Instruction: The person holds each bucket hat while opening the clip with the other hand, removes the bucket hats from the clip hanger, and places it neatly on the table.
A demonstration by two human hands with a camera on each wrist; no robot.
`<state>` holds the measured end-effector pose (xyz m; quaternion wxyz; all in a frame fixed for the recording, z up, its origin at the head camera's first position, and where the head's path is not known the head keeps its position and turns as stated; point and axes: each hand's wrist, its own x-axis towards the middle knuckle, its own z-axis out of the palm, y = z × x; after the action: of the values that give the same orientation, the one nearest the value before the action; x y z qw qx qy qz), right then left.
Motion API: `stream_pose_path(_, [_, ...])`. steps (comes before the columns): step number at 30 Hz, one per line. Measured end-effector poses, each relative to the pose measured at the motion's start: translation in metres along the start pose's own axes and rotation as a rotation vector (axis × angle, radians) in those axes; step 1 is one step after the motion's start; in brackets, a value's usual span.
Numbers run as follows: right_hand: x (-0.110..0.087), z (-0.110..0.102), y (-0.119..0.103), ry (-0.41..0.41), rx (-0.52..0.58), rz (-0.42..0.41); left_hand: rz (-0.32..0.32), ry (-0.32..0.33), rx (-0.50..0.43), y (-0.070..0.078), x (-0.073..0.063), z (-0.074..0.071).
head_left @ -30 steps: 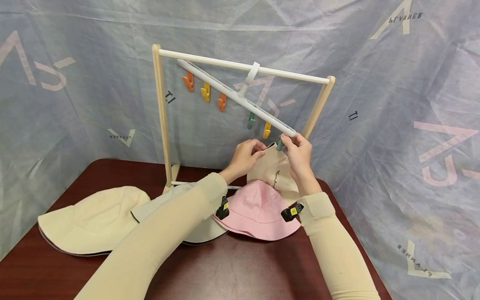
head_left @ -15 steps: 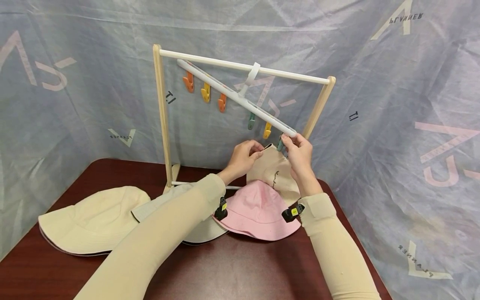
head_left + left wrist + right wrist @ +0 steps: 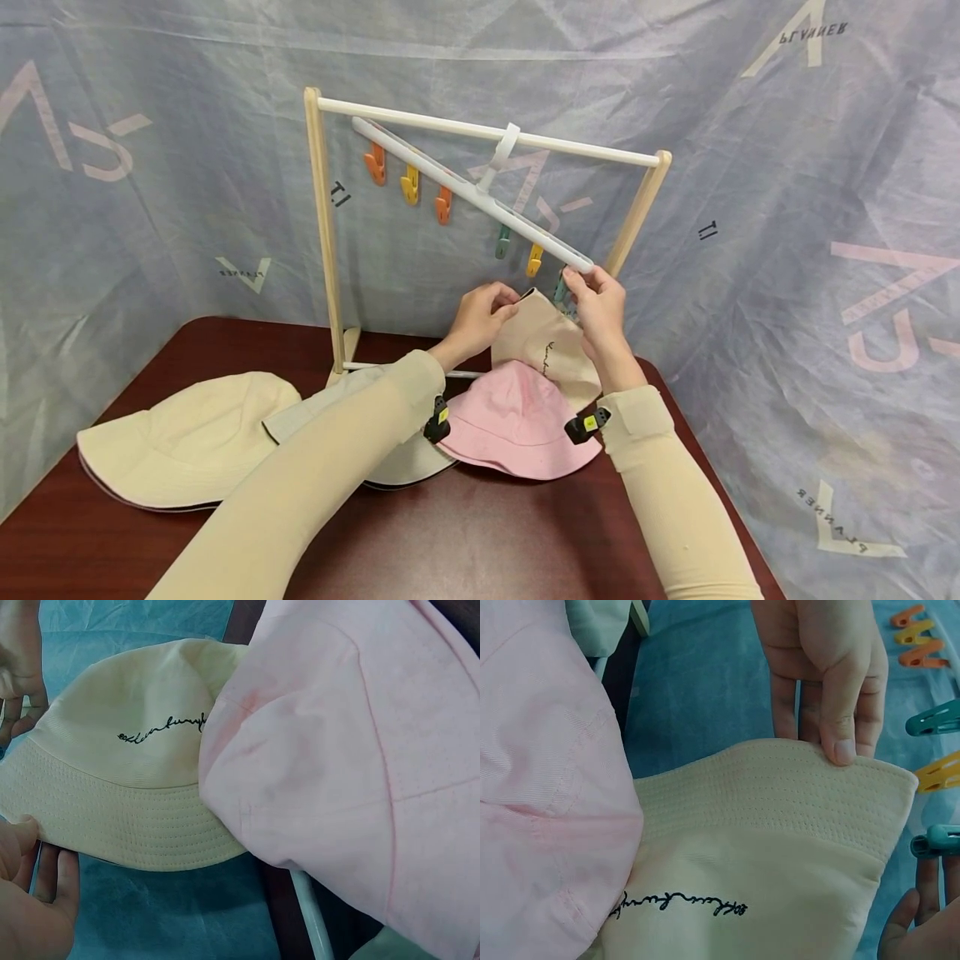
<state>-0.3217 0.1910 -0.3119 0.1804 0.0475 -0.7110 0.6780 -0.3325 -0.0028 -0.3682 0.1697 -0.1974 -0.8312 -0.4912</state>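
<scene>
My left hand (image 3: 483, 321) pinches the brim of a beige bucket hat (image 3: 780, 817), thumb on one face and fingers behind; dark script marks its crown. My right hand (image 3: 600, 310) is at the low right end of a white hanger (image 3: 427, 162), thumb and fingers gripping the green clip (image 3: 939, 841) there. The brim corner lies just left of that clip. By its hook, the hanger hangs tilted from the rack's top rail. Along it dangle other clips, among them a yellow clip (image 3: 534, 260) and an orange clip (image 3: 444, 205).
A pink bucket hat (image 3: 517, 417) stands in front of the beige one, partly covering it. Left of it lie a grey hat (image 3: 412, 462), partly under my left sleeve, and a cream hat (image 3: 187, 433). The wooden rack (image 3: 324, 233) stands on the dark red table (image 3: 480, 542).
My left hand has shifted slightly left and down, drawing the beige hat's brim corner a little away from the green clip. My right hand and the hanger stay nearly still.
</scene>
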Motion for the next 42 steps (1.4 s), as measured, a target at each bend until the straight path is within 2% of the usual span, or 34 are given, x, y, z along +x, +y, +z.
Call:
stream_pose_path(21, [0.001,-0.001,-0.002,-0.021,0.049,0.024,-0.062,-0.001,-0.025,-0.007,-0.008,-0.008])
stream_pose_path(42, [0.003,-0.003,0.001,0.005,0.094,0.023,-0.074,0.003,-0.026,-0.01,-0.012,-0.008])
